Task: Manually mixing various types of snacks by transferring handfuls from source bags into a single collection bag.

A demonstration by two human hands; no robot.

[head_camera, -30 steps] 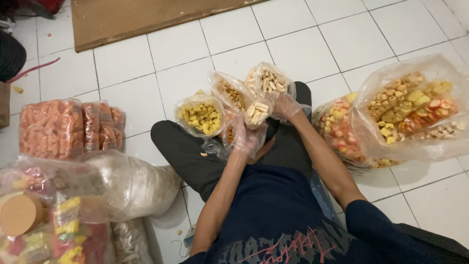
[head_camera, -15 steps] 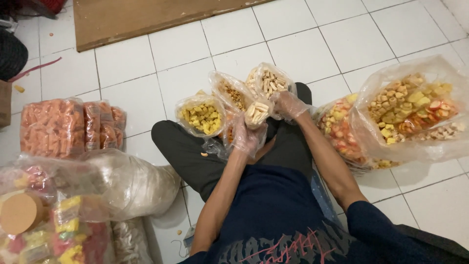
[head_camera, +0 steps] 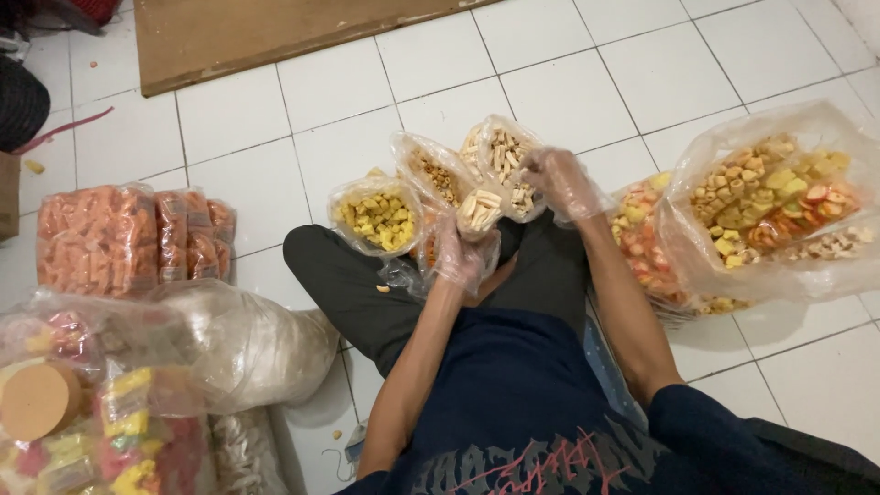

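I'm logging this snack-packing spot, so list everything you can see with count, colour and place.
small bag of yellow snacks: one, yellow, on the left knee
small bags of beige sticks: about three, tan, at the hands
large open bag of mixed snacks: one, yellow, orange and tan, right
bag of pink and yellow snacks: one, beside the right forearm
orange snack packs: a few, orange, left floor
big clear sacks: several, lower left
board: one, brown, top
tiled floor: white
left hand: clear glove, holding a stick bag
right hand: clear glove, on a stick bag

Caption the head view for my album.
Gloved left hand and right hand hold snack bags over a tiled floor.
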